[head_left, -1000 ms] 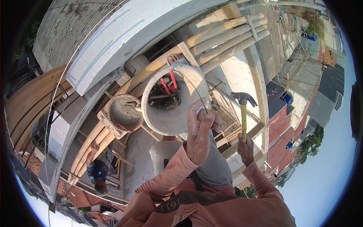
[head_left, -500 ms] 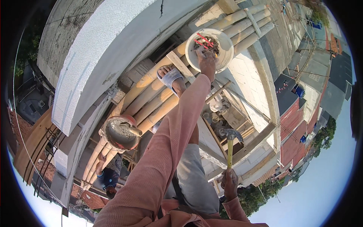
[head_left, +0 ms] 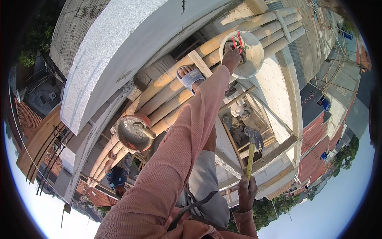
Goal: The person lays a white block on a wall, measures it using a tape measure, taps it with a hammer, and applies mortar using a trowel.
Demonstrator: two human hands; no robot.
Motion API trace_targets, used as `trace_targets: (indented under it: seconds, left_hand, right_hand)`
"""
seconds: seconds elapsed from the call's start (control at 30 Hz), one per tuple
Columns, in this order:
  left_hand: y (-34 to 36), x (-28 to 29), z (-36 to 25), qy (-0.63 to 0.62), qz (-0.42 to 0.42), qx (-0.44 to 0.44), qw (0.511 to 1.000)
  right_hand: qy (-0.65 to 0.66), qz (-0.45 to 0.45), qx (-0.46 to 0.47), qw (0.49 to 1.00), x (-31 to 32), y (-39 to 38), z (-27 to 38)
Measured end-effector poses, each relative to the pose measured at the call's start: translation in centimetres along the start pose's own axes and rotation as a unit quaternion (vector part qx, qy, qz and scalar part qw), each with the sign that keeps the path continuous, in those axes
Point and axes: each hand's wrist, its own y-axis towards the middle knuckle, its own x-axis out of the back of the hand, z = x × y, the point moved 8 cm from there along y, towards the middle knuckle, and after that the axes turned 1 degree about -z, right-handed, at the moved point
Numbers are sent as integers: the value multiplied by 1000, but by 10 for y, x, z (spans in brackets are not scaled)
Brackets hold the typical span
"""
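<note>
My left arm stretches far forward to a pale round bucket [head_left: 254,55] standing by the bamboo poles. My left hand [head_left: 231,59] is inside its rim, fingers curled and partly hidden among the contents; what they pinch cannot be made out. Red handles of a tool [head_left: 238,42] stick up beside the fingers, over small dark pieces. At the lower right, my right hand [head_left: 246,192] grips the yellow handle of a claw hammer [head_left: 250,157], its metal head pointing up and away from me.
My sandalled foot [head_left: 190,77] stands on bamboo poles [head_left: 159,101] crossed by a wood strip [head_left: 200,63]. A bucket of wet mortar [head_left: 135,133] with a tool handle in it sits left. Another person [head_left: 115,177] is below. A white wall [head_left: 107,51] rises left; an opening [head_left: 246,123] drops right.
The view has shifted, so most things lie farther right. My left hand stays in the pale bucket, whose red handles now stand more upright. The hammer has tilted slightly to the right.
</note>
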Motion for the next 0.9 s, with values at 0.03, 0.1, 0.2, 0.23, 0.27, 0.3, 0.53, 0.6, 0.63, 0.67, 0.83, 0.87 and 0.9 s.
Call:
trace_targets:
  seconds: [0.03,0.1,0.2,0.23,0.27,0.3,0.53,0.6,0.63,0.67,0.83,0.87,0.9]
  left_hand:
    - [-14,15,-16,163,-38,-29,985]
    - [-69,27,-62,322,-47,-53,944]
    - [-199,53,-143,313,0,-128,941]
    - [-247,72,-175,275,-32,-148,949]
    - [-290,99,-207,234,-65,-170,955]
    - [-330,128,-238,314,-103,-233,914]
    - [-404,222,-336,662,-364,-372,540]
    - [-389,238,-348,672,-391,-342,527]
    - [-377,241,-354,689,-397,-317,516]
    - [-368,248,-357,682,-409,-314,518]
    - [-344,249,-355,656,-422,-297,550]
    - [-346,254,-352,655,-425,-293,552]
    - [-348,261,-347,660,-435,-281,544]
  right_hand:
    - [-29,-13,20,999,1,4,4]
    - [-69,-28,37,997,9,9,13]
    - [-269,-45,222,936,8,28,42]
    - [-269,-35,230,935,-2,27,53]
    - [-306,-22,298,904,-20,20,79]
    - [-343,-6,367,865,-38,11,105]
    - [-367,370,343,781,-220,-44,112]
    - [-352,404,351,768,-291,-73,106]
    - [-347,401,371,762,-318,-82,90]
    - [-298,426,385,762,-346,-103,85]
    - [-414,209,597,655,-427,-163,54]
    - [-424,160,632,628,-439,-176,53]
    - [-372,287,510,721,-455,-169,41]
